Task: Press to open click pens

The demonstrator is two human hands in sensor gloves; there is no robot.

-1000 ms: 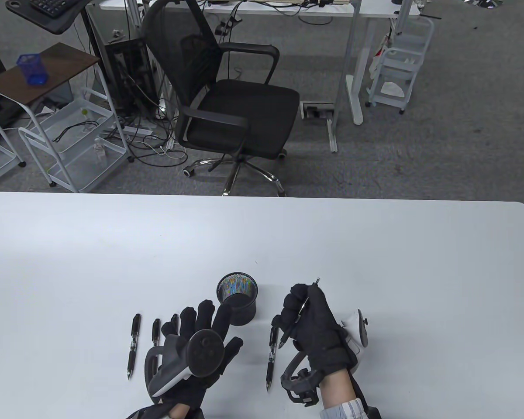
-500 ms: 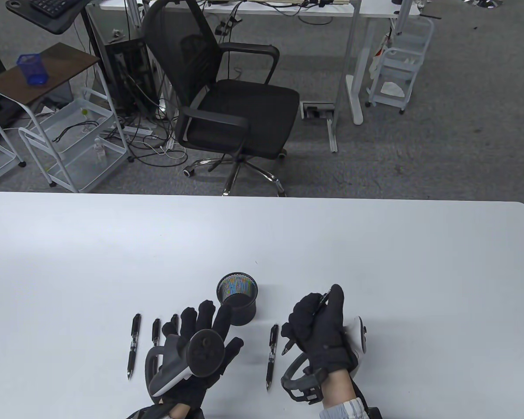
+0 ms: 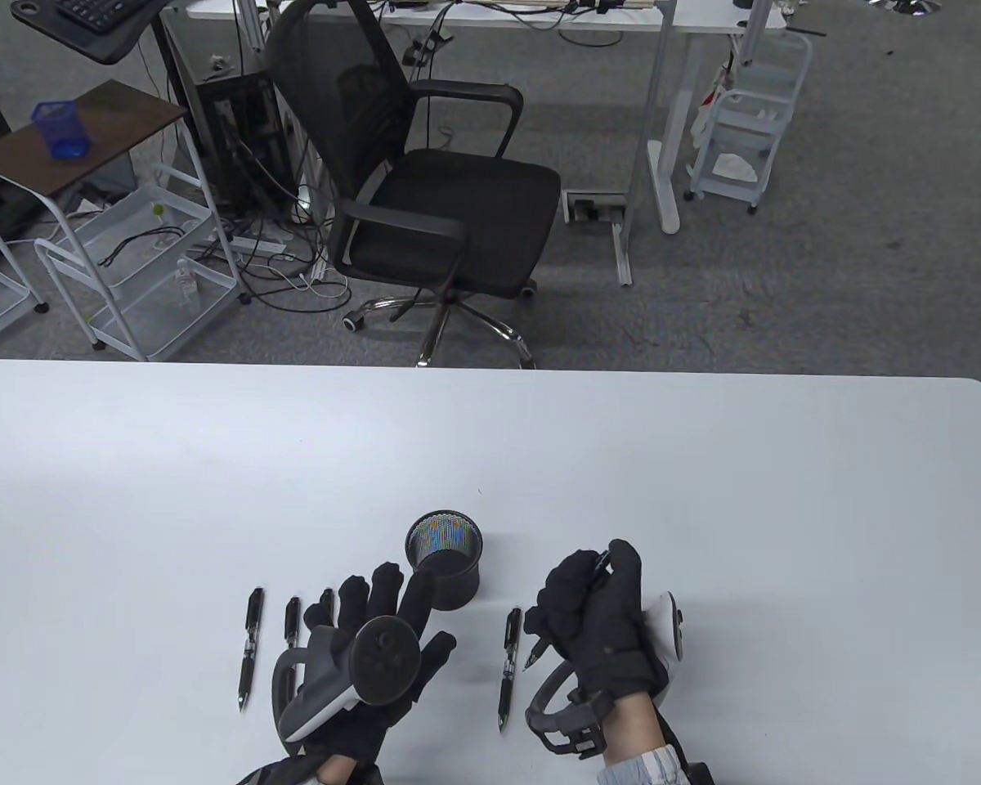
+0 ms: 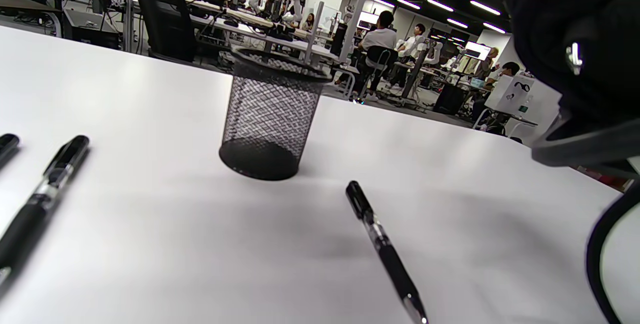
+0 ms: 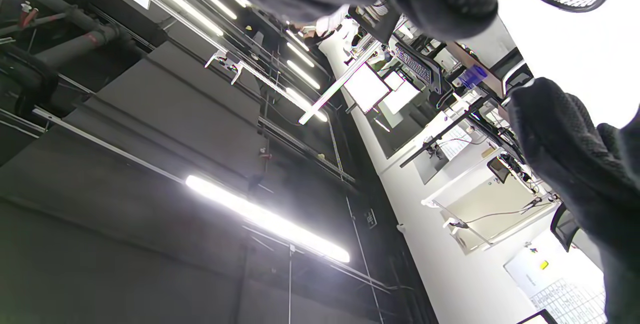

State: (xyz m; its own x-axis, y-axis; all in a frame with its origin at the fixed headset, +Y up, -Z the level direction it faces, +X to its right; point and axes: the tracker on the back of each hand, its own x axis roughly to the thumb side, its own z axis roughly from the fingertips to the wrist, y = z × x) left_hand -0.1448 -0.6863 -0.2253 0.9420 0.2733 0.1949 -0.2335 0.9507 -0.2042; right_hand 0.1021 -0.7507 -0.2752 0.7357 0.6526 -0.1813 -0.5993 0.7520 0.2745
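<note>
White tabletop (image 3: 703,491), wide, rounded corners. Beyond it on the carpet: black mesh office chair (image 3: 425,163), wire trolleys at left.

Black mesh pen cup (image 3: 444,560) stands upright near the front middle. Inside looks empty from the table view; the left wrist view shows only mesh and dark base, nothing sticking out.

Left hand (image 3: 376,646) lies flat, palm down, fingers spread and straight, holding nothing; fingertips just beside the cup. Tracker on its back hides much of the hand and most of a pen (image 3: 327,601) under the fingers.

Right hand (image 3: 597,621) raised just right of the cup, fingers curled round a click pen (image 3: 537,652). Thumb sits on the button end; writing tip pokes out below the fist. Barrel mostly hidden by the glove.

Loose pens on the tabletop: one (image 3: 508,666) between the hands, lying lengthwise; one (image 3: 250,646) far left; one (image 3: 292,621) beside it, partly under the left tracker.

Right wrist view is tilted upward: ceiling lights, glove edges, a sign reading "49". Pen print too small to read.
</note>
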